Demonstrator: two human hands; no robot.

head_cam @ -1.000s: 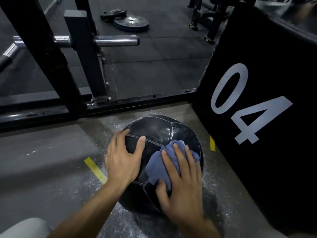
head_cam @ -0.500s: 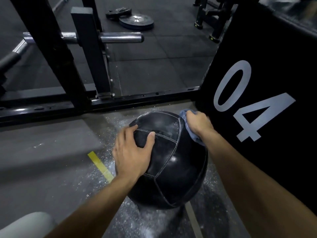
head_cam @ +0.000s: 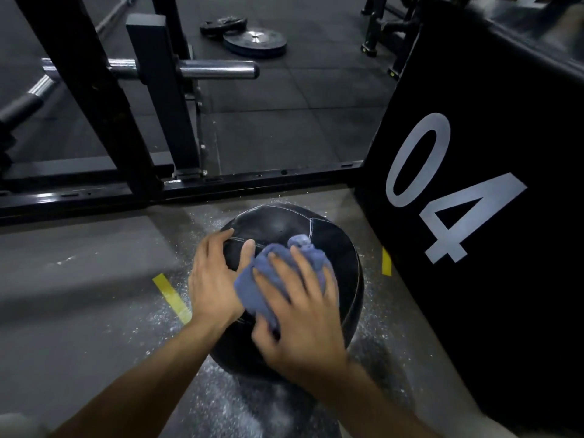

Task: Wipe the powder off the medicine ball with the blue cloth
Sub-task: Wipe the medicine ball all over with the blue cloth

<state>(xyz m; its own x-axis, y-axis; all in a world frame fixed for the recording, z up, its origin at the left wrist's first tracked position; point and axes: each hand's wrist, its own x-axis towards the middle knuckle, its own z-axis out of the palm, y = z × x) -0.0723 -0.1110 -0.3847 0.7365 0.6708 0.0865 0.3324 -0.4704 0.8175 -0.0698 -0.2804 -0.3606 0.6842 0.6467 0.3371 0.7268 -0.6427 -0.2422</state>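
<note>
Powder-dusted gym floor (head_cam: pixel 94 295) carries the medicine ball (head_cam: pixel 284 226) beside the black box (head_cam: pixel 474 279). Your left hand (head_cam: pixel 213 279) rests spread on the ball's left side; your right hand (head_cam: pixel 303 324) presses the blue cloth (head_cam: pixel 262 276) flat onto its top with straight fingers.

Half a second ago the right hand (head_cam: pixel 303 314) was reaching over the far upper right of the medicine ball (head_cam: pixel 278 226), next to the black box marked 04 (head_cam: pixel 474 191), with the blue cloth (head_cam: pixel 268 276) bunched under it at the ball's edge. Now that hand has come back to the near top of the ball, fingers spread flat and pressing the cloth, which lies wider and touches the left hand's thumb. This matches its place a second ago. The right hand is blurred. The faint white powder film seen on the ball's top panels earlier has thinned.
</note>
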